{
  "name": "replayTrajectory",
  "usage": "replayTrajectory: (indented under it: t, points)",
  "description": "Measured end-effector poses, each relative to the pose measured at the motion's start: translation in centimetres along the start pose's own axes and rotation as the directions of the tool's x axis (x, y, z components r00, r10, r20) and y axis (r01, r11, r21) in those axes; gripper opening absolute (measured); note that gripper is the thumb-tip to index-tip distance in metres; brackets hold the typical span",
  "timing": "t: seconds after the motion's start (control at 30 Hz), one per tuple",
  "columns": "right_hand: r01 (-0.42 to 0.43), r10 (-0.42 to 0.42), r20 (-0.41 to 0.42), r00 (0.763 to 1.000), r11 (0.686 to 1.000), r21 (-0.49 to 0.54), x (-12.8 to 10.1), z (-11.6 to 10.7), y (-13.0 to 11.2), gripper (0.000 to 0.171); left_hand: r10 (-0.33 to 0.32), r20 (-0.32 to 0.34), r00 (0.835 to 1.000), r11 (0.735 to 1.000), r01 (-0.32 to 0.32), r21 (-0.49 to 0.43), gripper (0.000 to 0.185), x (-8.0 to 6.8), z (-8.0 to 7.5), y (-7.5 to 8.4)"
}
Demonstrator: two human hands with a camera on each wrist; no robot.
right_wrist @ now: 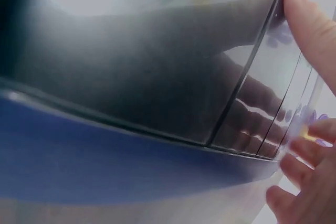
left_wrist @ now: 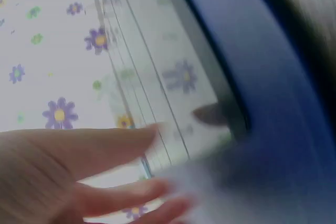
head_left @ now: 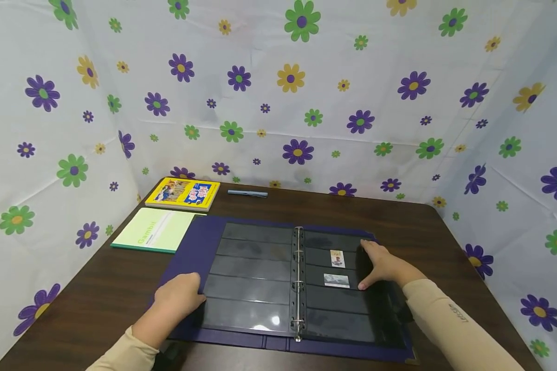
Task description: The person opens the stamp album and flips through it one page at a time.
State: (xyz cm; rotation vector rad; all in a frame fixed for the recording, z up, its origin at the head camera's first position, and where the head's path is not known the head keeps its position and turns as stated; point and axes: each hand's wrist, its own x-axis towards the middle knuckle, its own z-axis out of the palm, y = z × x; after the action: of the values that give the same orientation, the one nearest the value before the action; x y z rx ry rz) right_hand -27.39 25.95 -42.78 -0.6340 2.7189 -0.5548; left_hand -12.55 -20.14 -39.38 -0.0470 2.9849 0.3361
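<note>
A purple ring binder [head_left: 204, 242] lies spread on the table, with black strip-pocket pages on both sides of its metal rings [head_left: 298, 299]. On the right page are two small stamps, an upright one [head_left: 337, 258] and a wide one [head_left: 336, 281]. My left hand [head_left: 178, 299] is over the left page's outer edge; in the left wrist view its thumb [left_wrist: 121, 148] and fingers extend, apart, over the glossy page. My right hand [head_left: 385, 265] spreads over the right page, its thumb near the wide stamp. Whether either hand touches the page is unclear.
Behind the binder's left cover lie a pale green book [head_left: 153, 229] and a yellow book [head_left: 176, 192]. A blue-grey pen [head_left: 247, 194] rests near the back edge of the dark wooden table [head_left: 306, 206]. Flower-patterned curtains [head_left: 260, 118] enclose the back and sides.
</note>
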Motion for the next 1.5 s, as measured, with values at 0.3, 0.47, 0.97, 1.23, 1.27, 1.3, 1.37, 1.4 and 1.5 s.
replayTrajectory:
  t: [0.3, 0.47, 0.97, 1.23, 1.27, 1.3, 1.37, 1.4, 1.5]
  points:
    - [-0.007, 0.006, -0.015, 1.000, 0.999, -0.041, 0.6, 0.1, 1.1, 0.143, 0.356, -0.045, 0.934, 0.933, -0.357, -0.034, 0.067, -0.8, 2.1, 3.6]
    - [-0.010, 0.009, -0.043, 0.999, 1.000, -0.013, 0.5, 0.2, 1.1, 0.141, 0.344, 0.051, 0.938, 0.939, -0.342, -0.040, 0.063, -1.2, 2.8, 4.2]
    - [-0.018, 0.020, -0.209, 0.978, 1.000, 0.015, -0.8, -0.4, 0.1, 0.140, 0.284, 0.053, 0.957, 0.958, -0.282, -0.042, 0.059, -0.8, 3.4, 4.7]
    - [-0.182, 0.241, -0.110, 0.964, 0.905, 0.385, -3.2, -1.2, 0.3, 0.073, 0.306, 0.034, 0.951, 0.952, -0.305, -0.036, 0.058, -0.8, 3.3, 4.6]
    - [-0.204, 0.253, -0.065, 0.965, 0.885, 0.418, -3.6, -1.2, 0.5, 0.060, 0.309, 0.032, 0.951, 0.951, -0.308, -0.034, 0.058, -0.9, 3.3, 4.6]
    - [-0.226, 0.261, -0.015, 0.965, 0.864, 0.450, -4.0, -1.1, 0.7, 0.051, 0.310, 0.032, 0.950, 0.950, -0.309, -0.034, 0.058, -0.9, 3.3, 4.6]
    - [-0.247, 0.243, 0.075, 0.967, 0.824, 0.511, -4.6, -1.0, 1.0, 0.044, 0.311, 0.031, 0.950, 0.950, -0.310, -0.032, 0.059, -0.9, 3.3, 4.5]
    - [-0.250, 0.225, 0.112, 0.968, 0.817, 0.520, -4.9, -1.0, 1.1, 0.046, 0.312, 0.030, 0.950, 0.950, -0.311, -0.034, 0.059, -0.9, 3.3, 4.5]
    - [-0.240, 0.164, 0.184, 0.969, 0.800, 0.551, -5.4, -1.3, 1.3, 0.048, 0.310, 0.029, 0.950, 0.950, -0.309, -0.037, 0.058, -1.0, 3.4, 4.5]
